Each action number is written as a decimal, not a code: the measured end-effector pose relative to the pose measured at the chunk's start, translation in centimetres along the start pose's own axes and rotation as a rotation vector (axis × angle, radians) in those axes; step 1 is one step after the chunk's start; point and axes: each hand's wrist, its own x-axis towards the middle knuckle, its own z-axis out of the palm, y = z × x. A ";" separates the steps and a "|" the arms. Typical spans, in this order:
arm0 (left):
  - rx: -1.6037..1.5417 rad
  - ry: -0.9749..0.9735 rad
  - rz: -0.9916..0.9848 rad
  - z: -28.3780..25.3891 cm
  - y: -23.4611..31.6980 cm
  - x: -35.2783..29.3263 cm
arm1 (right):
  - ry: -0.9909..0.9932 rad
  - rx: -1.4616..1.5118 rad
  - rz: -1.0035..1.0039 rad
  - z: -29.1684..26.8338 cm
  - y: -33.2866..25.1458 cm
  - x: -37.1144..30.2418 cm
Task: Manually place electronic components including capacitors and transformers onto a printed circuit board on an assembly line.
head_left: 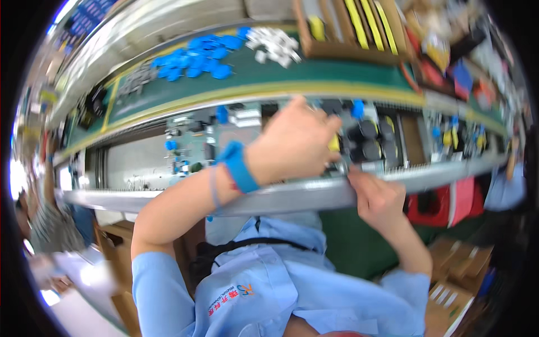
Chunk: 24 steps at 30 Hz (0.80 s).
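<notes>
See a greenish circuit board [231, 137] crowded with black cylinders [368, 130], bordered by a metal rail [281, 199]; over its middle, blocking the view, the left hand [297, 140]; at its near edge, the right hand [379, 196]; fingers bent, cannot tell any grip; beyond the board, blue discs [205, 53] on green tabletop [252, 73]; nearer, a shirt [258, 275] with printed lettering [230, 299].

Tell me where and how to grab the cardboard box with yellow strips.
Probably pinch the cardboard box by its near wall, coming from your side: that wall faces you over the green surface, while yellow strips run through the open interior.
</notes>
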 end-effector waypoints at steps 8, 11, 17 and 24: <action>0.057 0.209 0.016 -1.6 1.0 -3.8 | 0.255 0.052 -0.196 -4.0 0.3 9.4; -0.003 0.251 -0.102 -4.9 0.5 -8.0 | 0.199 -0.019 -0.159 -1.8 2.7 17.2; -0.026 0.324 -0.458 -8.4 -3.1 -19.3 | -0.160 -0.126 0.031 1.8 11.3 25.7; -0.112 0.291 -0.753 -6.5 -5.1 -27.7 | -0.554 0.132 0.364 1.0 9.3 29.3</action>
